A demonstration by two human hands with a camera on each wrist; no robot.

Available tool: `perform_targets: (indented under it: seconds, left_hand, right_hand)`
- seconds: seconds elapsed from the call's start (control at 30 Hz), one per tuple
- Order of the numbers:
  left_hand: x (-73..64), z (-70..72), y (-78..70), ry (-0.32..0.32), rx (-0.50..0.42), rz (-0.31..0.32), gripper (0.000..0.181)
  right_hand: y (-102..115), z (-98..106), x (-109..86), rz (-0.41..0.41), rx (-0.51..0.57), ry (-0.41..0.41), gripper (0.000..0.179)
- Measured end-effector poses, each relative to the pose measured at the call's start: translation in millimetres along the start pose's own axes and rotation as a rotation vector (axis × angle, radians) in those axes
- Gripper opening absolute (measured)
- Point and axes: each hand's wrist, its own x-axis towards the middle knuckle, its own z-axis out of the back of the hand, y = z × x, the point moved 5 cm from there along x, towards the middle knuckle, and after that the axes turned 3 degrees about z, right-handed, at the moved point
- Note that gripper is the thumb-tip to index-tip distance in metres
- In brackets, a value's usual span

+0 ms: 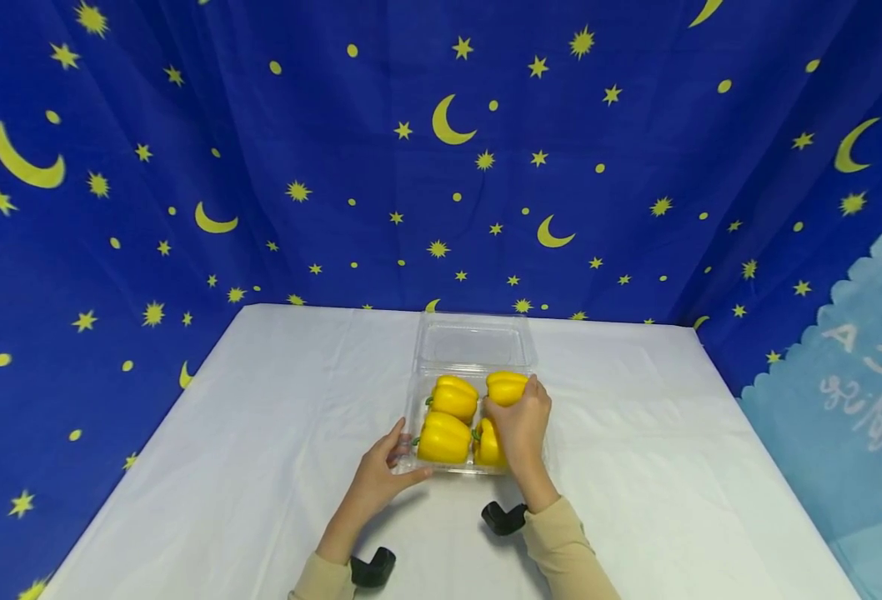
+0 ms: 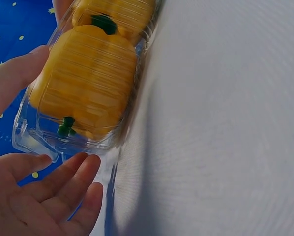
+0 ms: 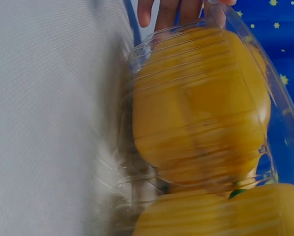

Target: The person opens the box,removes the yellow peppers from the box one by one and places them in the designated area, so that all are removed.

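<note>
Several yellow bell peppers with green stems sit in a clear plastic clamshell box (image 1: pixel 429 468), two on the left and two on the right. My right hand (image 1: pixel 519 421) reaches over the front right pepper (image 1: pixel 489 446) and grips the back right pepper (image 1: pixel 507 387) between thumb and fingers. At the box's front left corner, my left hand (image 1: pixel 378 477) touches the plastic with fairly straight fingers, beside the front left pepper (image 1: pixel 443 438). The left wrist view shows that pepper (image 2: pixel 88 78) through the ribbed wall, near the left thumb. Behind it lies the back left pepper (image 1: pixel 453 397).
The box's clear lid (image 1: pixel 473 342) lies folded back towards the far table edge. A white cloth covers the table (image 1: pixel 658 467). Dark blue curtains (image 1: pixel 381 167) with moons and stars hang around it, and a light blue banner (image 1: pixel 861 392) is at the right.
</note>
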Motion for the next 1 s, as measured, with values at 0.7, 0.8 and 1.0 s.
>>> perform_targets:
  seconds: [0.7,0.8,1.0]
  left_hand:
    - [1.5,3.3,2.3,-0.011,0.024,-0.006,0.095]
    - [1.5,2.8,1.1,-0.008,0.022,-0.017,0.094]
    - [0.4,2.2,1.8,-0.012,0.025,-0.004,0.093]
  right_hand:
    - [24,22,3.1,0.062,0.037,-0.042,0.087]
    - [26,27,4.4,0.062,0.047,-0.045,0.086]
    - [24,37,5.9,0.055,0.050,-0.064,0.083]
